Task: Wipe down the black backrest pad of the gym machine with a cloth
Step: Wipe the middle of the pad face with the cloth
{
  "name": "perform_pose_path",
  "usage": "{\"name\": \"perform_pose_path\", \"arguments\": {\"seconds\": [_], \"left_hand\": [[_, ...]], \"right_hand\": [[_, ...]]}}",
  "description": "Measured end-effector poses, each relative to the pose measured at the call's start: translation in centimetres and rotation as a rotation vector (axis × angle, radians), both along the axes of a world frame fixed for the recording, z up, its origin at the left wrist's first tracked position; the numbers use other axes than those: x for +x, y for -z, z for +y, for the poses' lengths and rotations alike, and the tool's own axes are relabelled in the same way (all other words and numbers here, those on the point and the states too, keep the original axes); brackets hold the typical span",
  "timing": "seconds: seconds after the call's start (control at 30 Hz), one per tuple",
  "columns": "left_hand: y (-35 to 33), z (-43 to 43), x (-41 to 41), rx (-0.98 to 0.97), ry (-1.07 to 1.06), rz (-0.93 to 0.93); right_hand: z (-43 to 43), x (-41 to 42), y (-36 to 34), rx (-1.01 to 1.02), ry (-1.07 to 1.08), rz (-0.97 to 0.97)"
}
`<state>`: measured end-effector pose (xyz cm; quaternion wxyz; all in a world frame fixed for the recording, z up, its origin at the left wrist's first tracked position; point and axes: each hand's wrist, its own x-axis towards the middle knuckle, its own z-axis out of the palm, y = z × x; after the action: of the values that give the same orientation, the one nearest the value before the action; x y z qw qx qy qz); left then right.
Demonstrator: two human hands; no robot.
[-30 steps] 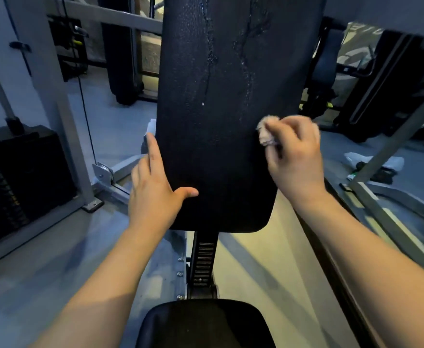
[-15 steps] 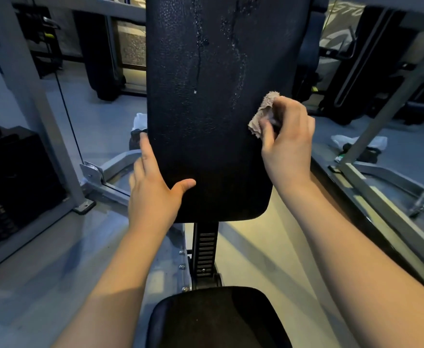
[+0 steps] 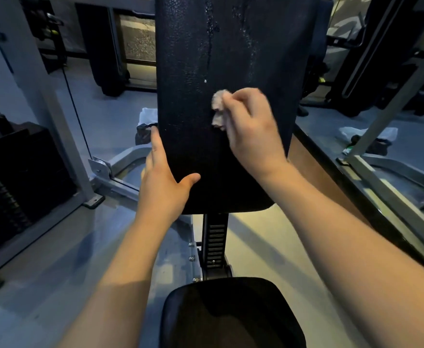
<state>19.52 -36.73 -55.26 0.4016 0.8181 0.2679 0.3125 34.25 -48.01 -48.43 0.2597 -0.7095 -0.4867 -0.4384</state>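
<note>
Dim gym, grey floor [image 3: 42, 285], weight stack [image 3: 12, 184] at left, seat pad [image 3: 231, 315] below me. Black backrest pad [image 3: 188, 96] upright ahead, wet streaks [image 3: 209, 46] down its upper middle. My right hand [image 3: 251, 129]: grip closed round bunched cloth [image 3: 218, 109], pressed to pad centre, just below streaks. My left hand [image 3: 163, 182]: fingers straight along pad's lower left edge, thumb on face, bracing. Best, I judge: firm pressure, overlapping passes, up through streaks, out to edges.

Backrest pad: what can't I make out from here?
Head view only.
Backrest pad: top cut off by the upper frame edge.
Cloth: mostly hidden under the right hand, blurred.
Left hand: outer fingers mostly hidden behind its index finger at the pad's edge.
</note>
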Motion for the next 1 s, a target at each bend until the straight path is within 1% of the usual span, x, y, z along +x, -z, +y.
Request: {"name": "perform_pose_path", "arguments": {"seconds": [0.03,0.1,0.13,0.17,0.2,0.23,0.3,0.33,0.37,0.4,0.43,0.5,0.53,0.57,0.6,0.7,0.73,0.77,0.8,0.87,0.9,0.93,1.0], "left_hand": [[-0.1,0.1,-0.1,-0.002,0.009,-0.001],[-0.1,0.2,-0.2,-0.003,0.018,0.003],[-0.2,0.2,-0.2,-0.004,0.021,0.002],[-0.2,0.2,-0.3,-0.006,0.024,-0.001],[-0.3,0.2,-0.3,-0.005,0.023,-0.005],[-0.3,0.1,-0.3,-0.004,0.018,-0.007],[-0.3,0.2,-0.3,-0.006,0.010,-0.011],[-0.3,0.2,-0.2,-0.010,0.011,-0.012],[-0.2,0.2,-0.2,-0.015,0.015,-0.013],[-0.2,0.3,-0.2,-0.018,0.018,-0.013],[-0.1,0.4,-0.2,-0.019,0.022,-0.010],[0.0,0.5,-0.3,-0.011,0.026,-0.009],[0.0,0.6,-0.3,-0.008,0.025,-0.013],[0.0,0.5,-0.3,-0.008,0.023,-0.016],[-0.1,0.5,-0.2,-0.010,0.019,-0.018],[0.0,0.5,-0.2,-0.013,0.012,-0.020],[0.0,0.5,-0.2,-0.014,0.012,-0.023],[0.0,0.5,-0.2,-0.016,0.014,-0.026],[-0.1,0.5,-0.2,-0.019,0.017,-0.027],[-0.1,0.5,-0.3,-0.021,0.015,-0.025],[-0.1,0.4,-0.3,-0.019,0.009,-0.025],[-0.1,0.4,-0.2,-0.017,0.002,-0.024],[-0.1,0.4,-0.2,-0.019,-0.010,-0.022]], "right_hand": [[-0.9,1.4,-0.8,0.066,0.043,0.015],[-2.1,2.9,-2.1,0.276,0.170,0.127],[-1.7,2.5,-2.0,0.358,0.213,0.195],[-0.8,1.4,-1.6,0.393,0.221,0.238],[0.4,-0.2,-1.0,0.368,0.190,0.254],[1.7,-1.6,-0.2,0.293,0.116,0.223],[2.9,-3.3,1.0,0.047,-0.047,0.100],[2.8,-3.1,0.8,-0.059,-0.084,0.028],[2.5,-2.3,0.1,-0.104,-0.092,-0.027],[2.1,-1.3,-0.7,-0.087,-0.082,-0.053],[1.8,-0.3,-1.8,-0.015,-0.055,-0.050],[1.9,0.5,-3.0,0.198,0.031,0.044],[2.5,0.0,-2.8,0.270,0.064,0.097],[3.3,-1.1,-2.3,0.283,0.070,0.122],[4.1,-2.1,-1.5,0.229,0.041,0.118],[4.1,-2.8,-1.1,-0.076,-0.084,-0.021],[3.6,-1.9,-2.0,-0.092,-0.080,-0.057],[3.0,-0.8,-3.1,-0.039,-0.049,-0.068],[2.6,0.3,-4.3,0.062,-0.003,-0.045],[2.4,1.0,-5.6,0.259,0.097,0.078],[3.0,0.5,-5.1,0.302,0.115,0.124],[3.8,-0.5,-4.3,0.294,0.096,0.146],[5.2,-2.7,-2.2,0.130,-0.034,0.127]]}}
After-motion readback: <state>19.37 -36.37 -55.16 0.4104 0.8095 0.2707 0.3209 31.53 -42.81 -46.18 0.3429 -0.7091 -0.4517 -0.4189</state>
